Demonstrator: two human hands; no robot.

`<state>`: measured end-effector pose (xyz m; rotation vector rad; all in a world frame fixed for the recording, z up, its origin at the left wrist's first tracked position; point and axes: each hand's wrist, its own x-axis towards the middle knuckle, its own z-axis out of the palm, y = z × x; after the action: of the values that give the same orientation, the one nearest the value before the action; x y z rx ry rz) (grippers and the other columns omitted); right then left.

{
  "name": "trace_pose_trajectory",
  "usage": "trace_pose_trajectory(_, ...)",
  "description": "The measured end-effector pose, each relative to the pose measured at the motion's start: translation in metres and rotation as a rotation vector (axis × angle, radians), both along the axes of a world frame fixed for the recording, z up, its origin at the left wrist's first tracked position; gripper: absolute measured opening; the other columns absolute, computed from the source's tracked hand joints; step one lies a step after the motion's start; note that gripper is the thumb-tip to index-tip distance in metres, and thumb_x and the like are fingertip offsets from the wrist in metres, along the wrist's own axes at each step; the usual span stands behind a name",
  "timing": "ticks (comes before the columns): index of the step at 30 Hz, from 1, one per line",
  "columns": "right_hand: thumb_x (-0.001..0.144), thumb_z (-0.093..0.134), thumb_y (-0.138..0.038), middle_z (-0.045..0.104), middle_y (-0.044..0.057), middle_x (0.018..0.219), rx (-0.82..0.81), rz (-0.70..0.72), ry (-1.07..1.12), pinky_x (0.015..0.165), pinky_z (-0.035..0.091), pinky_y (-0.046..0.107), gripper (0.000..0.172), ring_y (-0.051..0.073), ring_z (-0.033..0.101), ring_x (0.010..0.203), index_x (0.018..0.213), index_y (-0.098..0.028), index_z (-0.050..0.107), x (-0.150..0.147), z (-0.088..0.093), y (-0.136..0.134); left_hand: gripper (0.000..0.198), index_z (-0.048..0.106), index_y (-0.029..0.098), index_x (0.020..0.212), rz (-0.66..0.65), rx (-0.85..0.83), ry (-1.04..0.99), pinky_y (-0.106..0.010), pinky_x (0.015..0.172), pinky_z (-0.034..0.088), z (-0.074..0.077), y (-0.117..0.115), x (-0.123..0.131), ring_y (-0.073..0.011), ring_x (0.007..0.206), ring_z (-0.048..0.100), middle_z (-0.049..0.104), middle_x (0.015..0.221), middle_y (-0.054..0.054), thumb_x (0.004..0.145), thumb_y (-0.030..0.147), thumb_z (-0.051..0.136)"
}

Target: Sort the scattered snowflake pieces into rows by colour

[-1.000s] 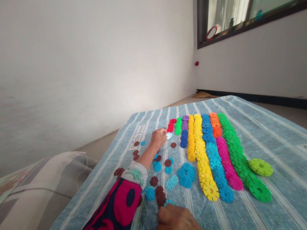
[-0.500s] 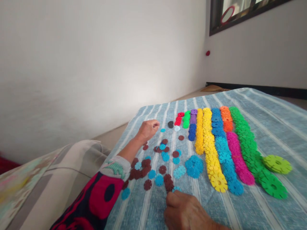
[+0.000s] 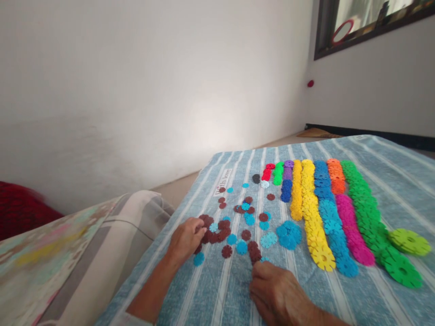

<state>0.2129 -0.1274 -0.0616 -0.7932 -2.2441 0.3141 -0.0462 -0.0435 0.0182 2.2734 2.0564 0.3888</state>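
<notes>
Left hand (image 3: pixel 185 237) has moved to brown discs (image 3: pixel 222 232), left of two yellow rows (image 3: pixel 309 201).

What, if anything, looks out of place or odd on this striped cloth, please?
Nothing appears damaged. What stands out is the left part of the striped cloth, where brown discs and blue discs lie scattered and mixed, unlike the orderly overlapping rows farther right, such as the long yellow row.
</notes>
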Motion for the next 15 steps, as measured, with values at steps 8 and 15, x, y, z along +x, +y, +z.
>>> trace_pose_trajectory(8, 0.082, 0.048, -0.009, 0.057, 0.002, 0.076, -0.064, -0.006, -0.073, 0.06, 0.039, 0.025, 0.02, 0.015, 0.054, 0.069, 0.065, -0.019, 0.047, 0.003, 0.008, -0.007, 0.024, 0.063, 0.021, 0.069, 0.074, 0.085, 0.005, -0.027, 0.065, 0.044, -0.014, -0.048, -0.007, -0.0173, 0.07, 0.059, 0.063, 0.071, -0.001, 0.079, 0.035, 0.047)
trace_pose_trajectory(15, 0.083, 0.049, -0.008, 0.056, 0.003, 0.078, -0.071, -0.013, -0.105, 0.063, 0.04, 0.026, 0.018, 0.016, 0.054, 0.073, 0.068, -0.018, 0.049, 0.004, 0.013, -0.01, 0.025, 0.066, 0.021, 0.073, 0.035, 0.193, -0.058, -0.028, 0.068, 0.048, -0.029, -0.053, -0.002, -0.0172, 0.072, 0.062, 0.066, 0.076, -0.002, 0.082, 0.036, 0.047)
